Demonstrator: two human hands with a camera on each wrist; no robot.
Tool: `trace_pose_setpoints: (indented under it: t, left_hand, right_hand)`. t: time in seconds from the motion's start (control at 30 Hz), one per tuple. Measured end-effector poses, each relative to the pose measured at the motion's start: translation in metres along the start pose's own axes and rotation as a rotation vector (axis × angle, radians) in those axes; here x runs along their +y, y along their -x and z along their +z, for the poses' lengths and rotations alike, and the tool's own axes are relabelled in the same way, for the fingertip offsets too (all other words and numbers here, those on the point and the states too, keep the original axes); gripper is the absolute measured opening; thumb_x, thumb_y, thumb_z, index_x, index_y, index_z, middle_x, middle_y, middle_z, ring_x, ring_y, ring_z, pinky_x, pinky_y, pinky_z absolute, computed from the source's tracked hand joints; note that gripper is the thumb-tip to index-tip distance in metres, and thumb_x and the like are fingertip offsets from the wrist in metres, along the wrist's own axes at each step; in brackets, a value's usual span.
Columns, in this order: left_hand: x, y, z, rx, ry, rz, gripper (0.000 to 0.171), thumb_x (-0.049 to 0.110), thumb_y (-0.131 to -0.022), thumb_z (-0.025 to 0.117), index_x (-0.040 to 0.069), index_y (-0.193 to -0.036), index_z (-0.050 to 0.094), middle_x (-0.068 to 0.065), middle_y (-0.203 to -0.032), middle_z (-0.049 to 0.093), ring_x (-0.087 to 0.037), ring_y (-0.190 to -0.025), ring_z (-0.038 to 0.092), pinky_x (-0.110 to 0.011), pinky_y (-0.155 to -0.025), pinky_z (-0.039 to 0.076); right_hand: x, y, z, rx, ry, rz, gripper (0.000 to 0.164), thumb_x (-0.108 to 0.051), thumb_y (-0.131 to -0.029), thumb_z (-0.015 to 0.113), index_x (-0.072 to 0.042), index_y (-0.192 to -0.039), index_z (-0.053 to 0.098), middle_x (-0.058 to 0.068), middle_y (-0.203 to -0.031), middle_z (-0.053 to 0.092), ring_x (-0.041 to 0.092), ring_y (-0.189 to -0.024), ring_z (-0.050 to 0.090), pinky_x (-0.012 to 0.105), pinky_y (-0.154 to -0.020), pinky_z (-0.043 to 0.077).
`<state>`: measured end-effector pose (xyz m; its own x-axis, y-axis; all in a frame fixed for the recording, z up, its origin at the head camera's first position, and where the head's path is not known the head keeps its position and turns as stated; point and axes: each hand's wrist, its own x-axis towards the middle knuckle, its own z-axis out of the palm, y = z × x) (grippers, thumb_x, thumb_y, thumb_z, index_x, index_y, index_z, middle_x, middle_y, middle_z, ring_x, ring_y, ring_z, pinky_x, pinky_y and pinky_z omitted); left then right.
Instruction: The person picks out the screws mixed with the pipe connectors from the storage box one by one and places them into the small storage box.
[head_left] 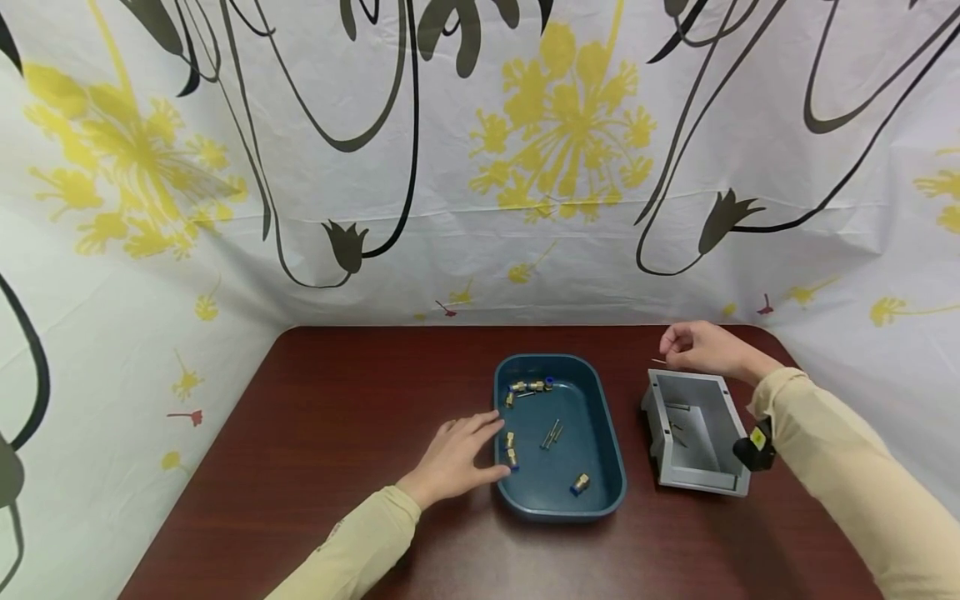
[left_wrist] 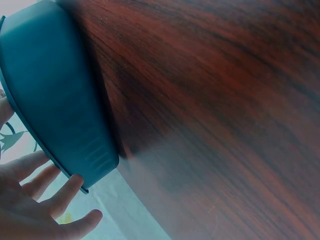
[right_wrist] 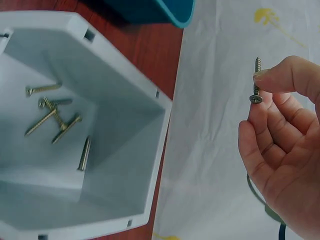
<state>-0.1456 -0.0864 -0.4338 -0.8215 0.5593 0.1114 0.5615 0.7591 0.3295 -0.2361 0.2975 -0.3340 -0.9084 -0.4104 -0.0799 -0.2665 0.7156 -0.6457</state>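
My right hand [head_left: 708, 348] is above the far edge of a grey box [head_left: 738, 483], pinching a screw [right_wrist: 256, 80] between thumb and index finger. The screw has a cross-slotted head and points tip-up in the right wrist view. Several screws [right_wrist: 62, 122] lie on the floor of the grey box. My left hand [head_left: 461, 458] rests at the near left rim of a blue tray [head_left: 611, 454], fingers spread and fairly straight over the rim. Inside the tray lie a few screws [head_left: 551, 434] and several brass fittings with blue ends, one fitting [head_left: 580, 483] by itself at the near right.
The tray and the box stand side by side on a dark red-brown wooden table [head_left: 360, 400], with a narrow gap between them. A white cloth [head_left: 420, 167] with yellow and grey plant prints hangs behind the table and along its sides.
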Motion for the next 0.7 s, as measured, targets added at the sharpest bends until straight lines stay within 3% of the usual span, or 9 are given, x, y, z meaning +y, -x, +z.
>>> trace_pose_setpoints:
  t: [0.37, 0.7]
  left_hand:
    - [-0.002, 0.0, 0.001, -0.001, 0.0, 0.004, 0.068, 0.05, -0.079, 0.058, 0.012, -0.133, 0.042, -0.002, -0.136, 0.035, -0.023, -0.119, 0.037, -0.049, -0.093, 0.027]
    - [-0.002, 0.0, 0.001, 0.003, -0.004, 0.003, 0.068, 0.05, -0.079, 0.057, 0.012, -0.132, 0.042, -0.003, -0.136, 0.035, -0.023, -0.119, 0.037, -0.049, -0.093, 0.027]
  right_hand:
    - [0.02, 0.016, -0.006, 0.007, 0.043, 0.019, 0.016, -0.009, -0.079, 0.062, 0.001, -0.089, 0.054, 0.004, -0.075, 0.057, 0.017, -0.068, 0.051, 0.028, -0.06, 0.041]
    - [0.034, 0.027, -0.001, 0.006, 0.061, 0.025, 0.01, -0.004, -0.079, 0.059, 0.0, -0.087, 0.054, 0.004, -0.075, 0.055, 0.014, -0.068, 0.051, 0.027, -0.059, 0.042]
